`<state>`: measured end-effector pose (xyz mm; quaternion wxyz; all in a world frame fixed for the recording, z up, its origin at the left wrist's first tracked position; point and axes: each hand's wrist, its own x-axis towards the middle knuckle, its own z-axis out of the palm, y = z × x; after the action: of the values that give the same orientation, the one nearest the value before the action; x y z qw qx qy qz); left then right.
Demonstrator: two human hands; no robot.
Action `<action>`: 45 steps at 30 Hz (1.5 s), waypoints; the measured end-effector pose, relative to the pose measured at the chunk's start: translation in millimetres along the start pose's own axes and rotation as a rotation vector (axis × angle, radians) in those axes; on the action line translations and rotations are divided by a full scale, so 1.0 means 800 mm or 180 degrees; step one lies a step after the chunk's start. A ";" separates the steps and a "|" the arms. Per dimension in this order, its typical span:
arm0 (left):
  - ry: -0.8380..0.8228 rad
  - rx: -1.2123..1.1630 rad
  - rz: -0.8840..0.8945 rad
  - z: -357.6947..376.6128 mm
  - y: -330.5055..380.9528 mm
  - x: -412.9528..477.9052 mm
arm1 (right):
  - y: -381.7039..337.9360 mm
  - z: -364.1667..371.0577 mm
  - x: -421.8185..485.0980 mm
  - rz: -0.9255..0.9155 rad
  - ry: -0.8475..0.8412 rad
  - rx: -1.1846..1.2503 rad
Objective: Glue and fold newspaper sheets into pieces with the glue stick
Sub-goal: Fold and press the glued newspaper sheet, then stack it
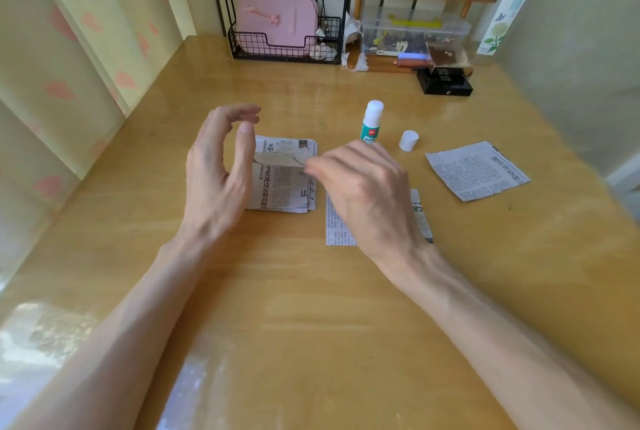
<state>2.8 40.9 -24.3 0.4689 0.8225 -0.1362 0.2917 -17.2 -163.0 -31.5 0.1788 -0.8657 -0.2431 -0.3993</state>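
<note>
A stack of cut newspaper sheets (pixel 284 187) lies on the wooden table (pixel 311 308). Its top sheet (pixel 278 161) is lifted and blurred. My right hand (pixel 363 194) pinches that sheet's right edge with its fingertips. My left hand (pixel 221 166) hovers at the left side of the stack, fingers and thumb spread in a loose curve, the thumb close to the sheet's left end. The glue stick (pixel 372 123) stands upright and uncapped behind my right hand. Its white cap (pixel 408 140) stands just right of it.
One newspaper piece (pixel 341 227) lies flat, partly hidden under my right hand, and another (pixel 478 170) sits further right. At the back are a black wire basket (pixel 284 48) with a pink case, a clear storage box (pixel 415 31), a black box (pixel 445 81) and a tall bottle (pixel 505 3).
</note>
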 end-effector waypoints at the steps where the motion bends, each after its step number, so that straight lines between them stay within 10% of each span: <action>1: -0.0053 -0.0046 0.0051 0.001 0.002 -0.002 | 0.005 -0.007 0.000 0.0146 0.0147 0.0068; 9: -0.0829 -0.0281 0.0010 0.021 0.025 -0.016 | 0.050 -0.076 -0.017 0.2880 0.0103 0.2118; 16: -0.1073 -0.0208 0.0009 0.032 0.027 -0.024 | 0.073 -0.116 -0.049 0.4074 -0.0247 0.2481; 45: -0.1438 0.0323 -0.0026 0.033 0.017 -0.026 | 0.067 -0.120 -0.062 0.4239 -0.0928 0.2251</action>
<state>-10.8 10.2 -37.8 0.3857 0.8900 -0.2196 0.1048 -72.7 -268.9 -17.4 0.6139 -0.7647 0.1952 0.0123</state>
